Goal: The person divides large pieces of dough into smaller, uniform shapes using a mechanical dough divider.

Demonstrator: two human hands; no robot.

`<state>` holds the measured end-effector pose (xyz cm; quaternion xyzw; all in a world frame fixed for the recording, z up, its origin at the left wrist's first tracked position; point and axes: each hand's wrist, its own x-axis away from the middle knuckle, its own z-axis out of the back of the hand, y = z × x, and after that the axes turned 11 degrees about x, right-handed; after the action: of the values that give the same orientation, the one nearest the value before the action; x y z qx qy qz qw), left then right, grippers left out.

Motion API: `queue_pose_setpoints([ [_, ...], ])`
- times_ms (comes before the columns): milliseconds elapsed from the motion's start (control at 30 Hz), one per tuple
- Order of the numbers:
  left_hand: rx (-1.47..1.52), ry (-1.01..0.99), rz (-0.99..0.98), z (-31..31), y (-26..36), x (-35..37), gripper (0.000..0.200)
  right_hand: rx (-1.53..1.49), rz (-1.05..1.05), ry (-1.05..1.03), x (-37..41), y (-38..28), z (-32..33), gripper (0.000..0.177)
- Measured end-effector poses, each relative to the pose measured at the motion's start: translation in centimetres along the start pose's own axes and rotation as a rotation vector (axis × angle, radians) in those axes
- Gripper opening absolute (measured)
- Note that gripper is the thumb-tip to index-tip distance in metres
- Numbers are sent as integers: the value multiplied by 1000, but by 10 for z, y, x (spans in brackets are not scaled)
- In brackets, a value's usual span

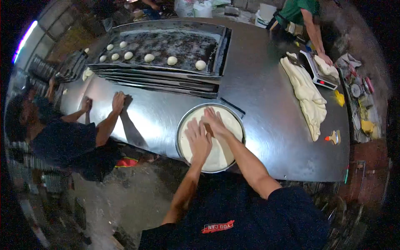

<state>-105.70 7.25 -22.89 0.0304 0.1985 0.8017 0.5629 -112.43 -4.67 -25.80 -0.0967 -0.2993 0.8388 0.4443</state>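
Pale dough (225, 143) fills a round metal pan (179, 148) at the table edge in front of me. My left hand (198, 139) lies on the dough with its fingers stretched out and spread. Just to its right and slightly farther in, my right hand (214, 121) presses on the same dough, fingers extended and pointing away from me. The two hands are side by side near the pan's middle, and neither grasps anything. Parts of the dough are covered by my hands and forearms.
Stacked baking trays (166, 74) hold several dough balls (172, 61) on the metal table (258, 91). At right lie a long dough strip (305, 98), a digital scale (318, 77) and a scraper (334, 137). Co-workers stand at left (66, 135) and far right (298, 12).
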Motion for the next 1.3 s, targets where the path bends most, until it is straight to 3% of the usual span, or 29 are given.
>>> queue_pose_setpoints([
  [67,31,-54,-203,-15,-10,-10,54,-430,8,44,-16,3,6,74],
  [100,0,-45,-183,-14,-8,-7,53,-249,-91,189,-1,-5,2,71],
  [133,1,-40,-196,-15,-7,-11,53,-248,-93,203,12,-5,-1,71],
  [200,-44,-47,-150,-17,-5,-2,54,365,-147,315,45,-4,-12,65],
  [267,-14,-74,-106,-17,2,-2,55,266,-146,271,31,5,-4,65],
  [333,14,-34,-54,-19,2,5,57,-101,-89,209,33,9,4,68],
  [367,4,-35,-48,-17,2,5,58,-149,-159,281,46,10,7,66],
  [400,10,-26,-48,-20,1,0,58,61,-154,301,55,15,7,63],
  [500,19,-34,-58,-20,-1,7,58,133,-95,254,63,25,7,64],
  [567,9,-22,-65,-21,-5,11,58,-549,-113,302,53,26,17,64],
  [600,5,3,-70,-21,-4,7,58,-547,-109,302,54,29,18,64],
  [667,6,-17,-71,-23,-6,4,59,318,-72,246,74,32,13,60],
  [700,2,-28,-88,-24,-8,8,59,440,-91,277,67,29,12,57],
  [733,-3,-29,-88,-23,-11,12,59,435,-91,277,71,29,14,57],
  [800,53,-6,-119,-22,-13,7,59,-328,-82,231,73,38,32,57],
  [833,54,1,-113,-16,-8,6,59,72,-13,200,79,48,24,59],
  [867,52,-34,-134,-9,-6,11,60,70,-12,188,88,51,6,59],
  [933,48,-39,-154,2,5,9,60,390,-207,265,84,30,2,58],
  [967,334,-176,-279,5,13,11,62,204,-337,162,76,20,10,59],
  [1000,619,-322,-400,7,19,16,63,202,-323,156,70,9,16,59],
  [1067,405,-974,-400,7,36,20,64,261,-36,140,64,-10,21,63],
  [1133,264,-411,-917,-54,34,43,60,285,187,117,65,-56,24,61],
  [1300,264,-424,-770,-43,44,47,54,326,523,99,75,-84,-42,58],
])
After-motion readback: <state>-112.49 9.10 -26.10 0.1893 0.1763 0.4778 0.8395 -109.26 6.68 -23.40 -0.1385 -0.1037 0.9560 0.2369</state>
